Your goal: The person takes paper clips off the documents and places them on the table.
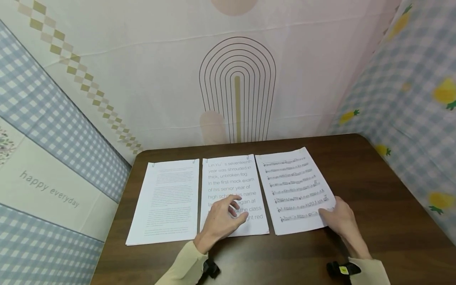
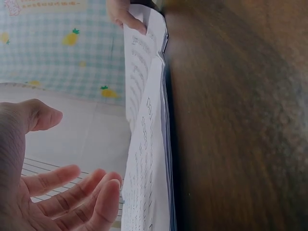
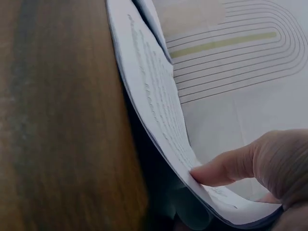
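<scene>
My right hand (image 1: 340, 217) grips the lower right edge of a stack of sheet music (image 1: 293, 192), thumb on top and fingers under it. In the right wrist view the gripped side of the sheet music (image 3: 159, 96) bends upward off the table. Over the middle stack of large-print text pages (image 1: 231, 174) hovers my left hand (image 1: 222, 217), its fingers loosely bent and nothing between them. The left wrist view shows the left thumb and fingers (image 2: 106, 202) spread apart beside the pages. Paper clips hold the top of the middle stack.
A third stack of small-print pages (image 1: 167, 198), clipped at its top corners, lies at the left. All rest on a dark wooden table (image 1: 278, 261). Behind stands a pale patterned cloth (image 1: 160, 79), with checked cloth (image 1: 409, 118) at the right side.
</scene>
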Available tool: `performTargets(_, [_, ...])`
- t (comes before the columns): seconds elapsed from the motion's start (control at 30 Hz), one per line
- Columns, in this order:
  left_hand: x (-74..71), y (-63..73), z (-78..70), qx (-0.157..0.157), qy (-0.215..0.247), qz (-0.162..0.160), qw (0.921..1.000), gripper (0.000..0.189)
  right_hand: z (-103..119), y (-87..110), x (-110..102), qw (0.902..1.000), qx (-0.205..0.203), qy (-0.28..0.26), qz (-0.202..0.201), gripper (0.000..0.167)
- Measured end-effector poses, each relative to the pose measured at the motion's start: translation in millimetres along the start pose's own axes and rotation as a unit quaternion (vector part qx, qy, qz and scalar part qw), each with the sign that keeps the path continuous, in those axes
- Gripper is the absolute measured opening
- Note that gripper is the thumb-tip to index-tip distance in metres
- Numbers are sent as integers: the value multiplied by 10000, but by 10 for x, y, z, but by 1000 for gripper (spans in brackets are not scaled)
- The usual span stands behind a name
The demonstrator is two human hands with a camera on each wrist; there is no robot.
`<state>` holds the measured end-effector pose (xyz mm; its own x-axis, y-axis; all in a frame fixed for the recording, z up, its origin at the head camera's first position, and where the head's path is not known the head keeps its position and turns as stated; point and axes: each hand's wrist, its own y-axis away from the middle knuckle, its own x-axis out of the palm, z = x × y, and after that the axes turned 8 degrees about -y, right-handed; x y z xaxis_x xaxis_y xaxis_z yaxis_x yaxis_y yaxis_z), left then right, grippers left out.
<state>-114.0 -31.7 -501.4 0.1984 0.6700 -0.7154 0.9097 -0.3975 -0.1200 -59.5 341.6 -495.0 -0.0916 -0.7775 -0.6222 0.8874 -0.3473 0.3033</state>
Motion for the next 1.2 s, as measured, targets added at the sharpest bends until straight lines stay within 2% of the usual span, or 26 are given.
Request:
performTargets(0.27, [-2,-3,-34,-124,-180,-15,9998,42,-19,-68,-118,9952,-37,-580,788,55])
performTargets(0.43, [7,-3,-34,-133,-267,8,9996,41,-39,-99,-150,9931,159,-665,957,55])
performTargets(0.57, [36,-11,-25,-110,-176,59,9998,41,-33,-92,-119,9958,332,-439,735,56])
performTargets(0.7, [67,-20,-41,-96,-106,97,9999,40,6,-77,-65,9989,238,44,409,46])
performTargets(0.8, [75,-37,-52,-45,-66,121,9999,37,32,-63,-41,9996,121,207,149,39])
performTargets(0.97, [86,-45,-105,-34,133,131,9998,28,-48,-36,-81,9995,181,-25,-243,41])
performTargets(1.1, [114,-70,-122,28,460,101,9989,22,-136,-23,-140,9975,354,-467,-385,43])
performTargets(1.2, [150,-98,-148,-58,790,138,9968,25,-168,-9,-191,9940,507,-845,-482,44])
